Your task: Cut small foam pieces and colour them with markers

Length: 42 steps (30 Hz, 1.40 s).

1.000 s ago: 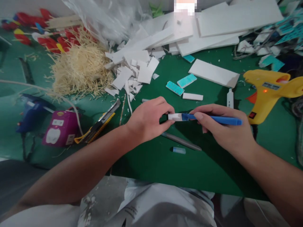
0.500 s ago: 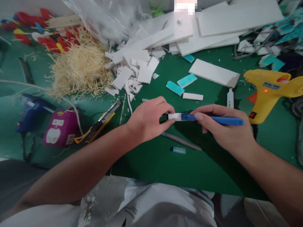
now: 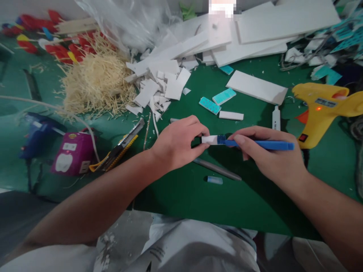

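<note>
My left hand (image 3: 181,141) pinches the left end of a small white foam board strip (image 3: 210,140), whose right end is coloured blue. Between the fingers of my right hand (image 3: 263,151) is a blue marker pen (image 3: 273,145), its tip at the strip's blue end. Below the strip lie a grey pen-like stick (image 3: 219,169), partly under my left hand, and a translucent blue cap (image 3: 214,180). Just beyond my hands rest a plain white strip (image 3: 231,115) and two strips painted turquoise, one dotted (image 3: 210,105) and one lighter (image 3: 224,96).
A yellow glue gun (image 3: 320,109) with a lit orange light stands at right, beside a small white tube (image 3: 276,119). At left are a utility knife (image 3: 119,145), a purple power block (image 3: 74,153) and a blue glue gun (image 3: 39,132). Foam scraps (image 3: 161,85) and straw (image 3: 99,83) lie behind.
The marker has shifted slightly to the right along the strip, and more of the strip's right end looks blue. My left hand stays in place.
</note>
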### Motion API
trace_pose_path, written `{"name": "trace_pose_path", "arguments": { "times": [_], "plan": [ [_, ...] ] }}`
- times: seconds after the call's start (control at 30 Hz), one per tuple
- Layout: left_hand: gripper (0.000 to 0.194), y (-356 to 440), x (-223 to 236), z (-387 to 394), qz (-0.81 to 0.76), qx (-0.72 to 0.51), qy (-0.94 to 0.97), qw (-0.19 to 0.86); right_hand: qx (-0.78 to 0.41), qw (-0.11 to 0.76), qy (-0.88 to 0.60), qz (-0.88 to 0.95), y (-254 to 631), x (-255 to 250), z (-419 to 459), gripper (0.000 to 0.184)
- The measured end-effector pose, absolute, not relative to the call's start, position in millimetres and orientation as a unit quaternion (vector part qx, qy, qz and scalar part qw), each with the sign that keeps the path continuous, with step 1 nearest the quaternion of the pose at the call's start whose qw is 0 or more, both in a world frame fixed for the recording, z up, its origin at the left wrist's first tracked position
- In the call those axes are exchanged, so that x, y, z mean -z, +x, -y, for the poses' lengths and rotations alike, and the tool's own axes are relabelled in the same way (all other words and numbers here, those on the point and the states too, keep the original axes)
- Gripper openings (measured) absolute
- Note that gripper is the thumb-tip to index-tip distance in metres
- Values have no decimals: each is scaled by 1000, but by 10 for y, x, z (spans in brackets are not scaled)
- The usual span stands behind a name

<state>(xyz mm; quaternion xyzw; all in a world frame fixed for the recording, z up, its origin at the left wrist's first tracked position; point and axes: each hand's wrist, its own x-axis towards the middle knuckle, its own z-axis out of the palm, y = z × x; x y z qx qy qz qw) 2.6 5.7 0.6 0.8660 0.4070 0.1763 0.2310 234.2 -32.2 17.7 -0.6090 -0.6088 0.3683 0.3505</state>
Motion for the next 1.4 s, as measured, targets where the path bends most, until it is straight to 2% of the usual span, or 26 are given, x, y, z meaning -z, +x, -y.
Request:
{"name": "trace_pose_path", "arguments": {
  "times": [0.07,0.23,0.37,0.63,0.83,1.2,1.33,1.4],
  "plan": [
    [10,26,-2,-57,-405,-181,867,226,-372,345,-615,604,2336,-188,320,15],
    [11,22,6,-59,-402,-185,867,229,-387,334,-605,610,2331,-215,309,22],
    [10,23,-1,-62,-403,-184,867,230,-380,335,-612,607,2338,-214,300,13],
    [10,21,-11,-63,-403,-177,868,230,-382,323,-610,615,2356,-216,302,15],
    [18,3,-34,-50,-381,-185,882,205,-384,345,-602,610,2335,-212,286,10],
    [12,8,-9,-52,-387,-170,886,193,-378,342,-612,605,2333,-215,298,13],
    [11,17,-16,-44,-391,-175,880,203,-382,318,-607,619,2333,-230,293,20],
    [11,21,-20,-46,-392,-175,880,201,-382,326,-611,612,2330,-232,291,16]
  ]
}}
